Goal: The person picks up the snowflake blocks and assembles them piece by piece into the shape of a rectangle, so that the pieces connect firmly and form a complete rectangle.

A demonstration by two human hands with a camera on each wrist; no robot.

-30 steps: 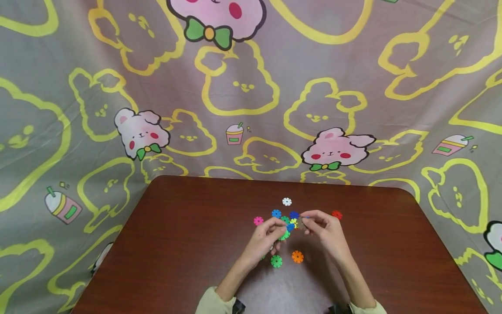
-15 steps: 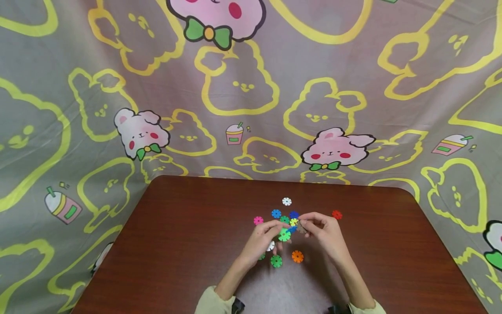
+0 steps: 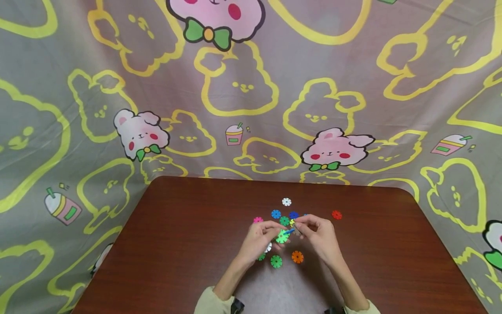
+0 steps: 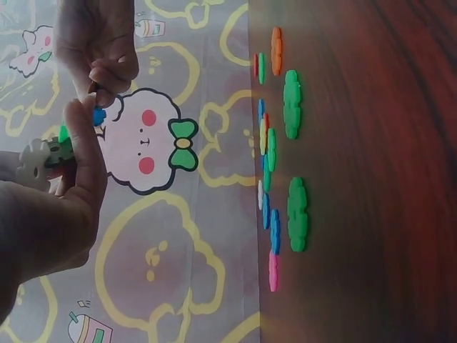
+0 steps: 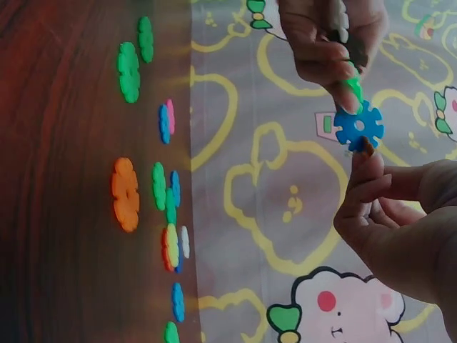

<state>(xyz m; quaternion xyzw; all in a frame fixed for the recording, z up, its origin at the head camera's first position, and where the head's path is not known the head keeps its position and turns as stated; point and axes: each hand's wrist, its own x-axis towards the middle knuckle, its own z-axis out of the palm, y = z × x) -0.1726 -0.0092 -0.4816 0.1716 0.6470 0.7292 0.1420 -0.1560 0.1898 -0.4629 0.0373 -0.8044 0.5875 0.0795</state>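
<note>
My left hand (image 3: pixel 256 240) grips a small cluster of notched plastic discs. A light green disc (image 3: pixel 282 237) and a white disc (image 4: pixel 32 164) belong to it, with a blue disc (image 5: pixel 359 126) at its end. Between the thumb and finger of my right hand (image 3: pixel 320 237) is a brown disc (image 5: pixel 368 147), mostly covered by the fingertips. In the right wrist view it meets the blue disc's notched edge; how deep it sits I cannot tell. Both hands are raised above the table in the wrist views, fingertips close together.
Several loose discs lie on the brown table (image 3: pixel 188 244): an orange disc (image 3: pixel 297 257) and a green disc (image 3: pixel 276 261) nearer me, a white disc (image 3: pixel 286 202) at the back, a red disc (image 3: pixel 337 215) to the right. A patterned cloth (image 3: pixel 251 126) hangs behind.
My right hand has moved slightly left, bringing the brown disc to the blue one. The cluster in my left hand has turned, showing the light green disc more and the blue one edge-on.
</note>
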